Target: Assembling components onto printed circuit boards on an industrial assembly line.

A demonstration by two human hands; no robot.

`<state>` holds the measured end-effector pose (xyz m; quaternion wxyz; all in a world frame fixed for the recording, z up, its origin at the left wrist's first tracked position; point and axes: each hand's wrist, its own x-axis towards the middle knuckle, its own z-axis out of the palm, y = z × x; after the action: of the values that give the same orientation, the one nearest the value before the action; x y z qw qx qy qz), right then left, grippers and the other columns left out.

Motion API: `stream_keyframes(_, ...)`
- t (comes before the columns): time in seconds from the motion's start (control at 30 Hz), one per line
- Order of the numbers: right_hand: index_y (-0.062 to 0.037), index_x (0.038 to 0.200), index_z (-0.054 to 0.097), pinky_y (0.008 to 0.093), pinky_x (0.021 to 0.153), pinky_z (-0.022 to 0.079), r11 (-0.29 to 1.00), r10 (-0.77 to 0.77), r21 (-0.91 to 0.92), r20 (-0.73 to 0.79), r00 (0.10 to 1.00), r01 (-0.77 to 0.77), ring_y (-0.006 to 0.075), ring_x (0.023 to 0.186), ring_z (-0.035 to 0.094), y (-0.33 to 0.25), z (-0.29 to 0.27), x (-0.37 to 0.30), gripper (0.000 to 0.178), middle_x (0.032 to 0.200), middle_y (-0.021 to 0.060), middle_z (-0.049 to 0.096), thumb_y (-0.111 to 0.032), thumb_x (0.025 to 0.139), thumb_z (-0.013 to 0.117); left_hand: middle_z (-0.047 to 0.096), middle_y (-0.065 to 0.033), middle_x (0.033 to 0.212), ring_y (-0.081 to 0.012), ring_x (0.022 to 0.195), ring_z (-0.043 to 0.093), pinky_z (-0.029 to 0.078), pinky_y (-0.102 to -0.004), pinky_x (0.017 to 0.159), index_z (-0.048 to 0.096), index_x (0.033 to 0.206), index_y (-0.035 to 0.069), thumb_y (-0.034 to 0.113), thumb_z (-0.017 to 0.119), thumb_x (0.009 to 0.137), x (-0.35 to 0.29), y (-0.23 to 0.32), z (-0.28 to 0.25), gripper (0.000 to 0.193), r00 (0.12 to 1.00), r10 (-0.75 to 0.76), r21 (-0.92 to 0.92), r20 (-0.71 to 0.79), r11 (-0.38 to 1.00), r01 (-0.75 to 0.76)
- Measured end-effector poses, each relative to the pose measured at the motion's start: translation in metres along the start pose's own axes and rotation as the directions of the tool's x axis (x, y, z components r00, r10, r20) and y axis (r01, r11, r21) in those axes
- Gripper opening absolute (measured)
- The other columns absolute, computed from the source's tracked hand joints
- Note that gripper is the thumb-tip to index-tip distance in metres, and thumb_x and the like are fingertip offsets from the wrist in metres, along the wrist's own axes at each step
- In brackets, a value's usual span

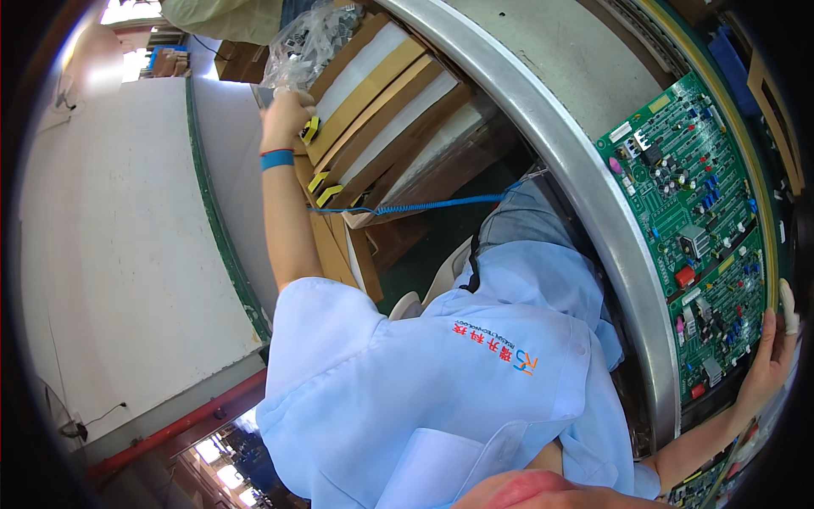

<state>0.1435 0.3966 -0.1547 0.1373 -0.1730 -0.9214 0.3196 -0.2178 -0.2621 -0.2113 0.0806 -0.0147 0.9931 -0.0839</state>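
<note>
My left hand (287, 120), with a blue band round its wrist, is reached out at the edge of a clear plastic bag (309, 42) full of small dark parts. Its fingers are curled inward; what they hold, if anything, I cannot make out. Close beside it is a yellow-and-black component (310, 130). My right hand (770, 360) is at the right, its fingers stretched along the edge of a green circuit board (721, 331), with a white cover on one fingertip. A larger populated green board (687, 170) lies beyond it.
Cardboard boxes with dividers (373, 106) stand beside the bag, with more yellow components (329, 195) at their edge. A blue coiled cord (441, 204) runs across from my left arm. A curved metal rail (560, 110) borders the boards. A white panel (119, 229) fills the left.
</note>
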Motion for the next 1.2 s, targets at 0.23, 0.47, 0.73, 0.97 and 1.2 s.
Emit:
stream_keyframes(0.23,-0.0046,0.127,0.057,0.0227,0.085,0.044,0.991,-0.076,-0.114,-0.044,0.996,0.07,0.0093,0.093,0.057,-0.026,0.005,0.0,0.032,0.11,0.0047,0.063,-0.007,0.095,0.055,0.06,-0.0185,0.12,-0.0365,0.113,0.056,0.045,-0.0442,0.096,0.06,0.123,0.018,0.035,0.062,0.081,0.018,-0.068,0.111,0.046,0.992,-0.049,-0.161,-0.115,0.986,0.03)
stream_keyframes(0.47,-0.0081,0.112,0.066,0.0219,0.06,0.038,0.995,-0.019,-0.096,-0.253,0.967,-0.005,0.0085,0.065,0.048,-0.027,-0.014,-0.011,0.029,0.083,0.0007,0.062,-0.01,0.082,0.068,0.063,-0.0229,0.114,-0.0365,0.103,0.06,0.046,-0.0406,0.092,0.061,0.121,0.003,0.004,0.056,0.076,-0.003,-0.079,0.118,0.044,0.926,-0.042,-0.302,-0.376,0.95,-0.079)
stream_keyframes(0.73,-0.0111,0.108,0.068,0.0245,0.058,0.038,0.976,0.144,-0.105,-0.354,0.924,-0.193,0.0099,0.065,0.049,0.006,-0.057,-0.016,0.027,0.075,0.0027,0.058,-0.019,0.083,0.069,0.059,-0.0229,0.119,-0.0377,0.111,0.055,0.044,-0.0417,0.094,0.058,0.122,0.001,0.011,0.059,0.083,0.002,-0.036,0.11,0.039,0.955,0.048,-0.077,-0.293,0.994,-0.074)
stream_keyframes(0.97,-0.0135,0.106,0.068,0.0291,0.067,0.047,0.958,-0.046,-0.267,-0.513,0.857,-0.108,0.0167,0.071,0.06,0.043,-0.075,0.012,0.023,0.086,0.0052,0.066,-0.019,0.084,0.067,0.064,-0.0241,0.11,-0.0369,0.103,0.061,0.047,-0.0409,0.09,0.062,0.112,-0.003,0.014,0.065,0.078,0.04,-0.071,0.104,0.038,0.994,-0.039,-0.349,-0.102,0.937,0.001)
stream_keyframes(1.2,-0.0048,0.105,0.066,0.0382,0.066,0.051,0.543,0.496,-0.745,-0.089,0.864,-0.388,0.0285,0.073,0.064,0.11,-0.17,0.144,0.049,0.085,0.0145,0.066,-0.048,0.082,0.066,0.061,-0.0223,0.111,-0.0386,0.104,0.058,0.045,-0.0443,0.088,0.063,0.114,0.002,0.013,0.06,0.081,0.026,0.041,-0.006,0.034,0.895,0.107,0.033,-0.433,0.994,-0.103)
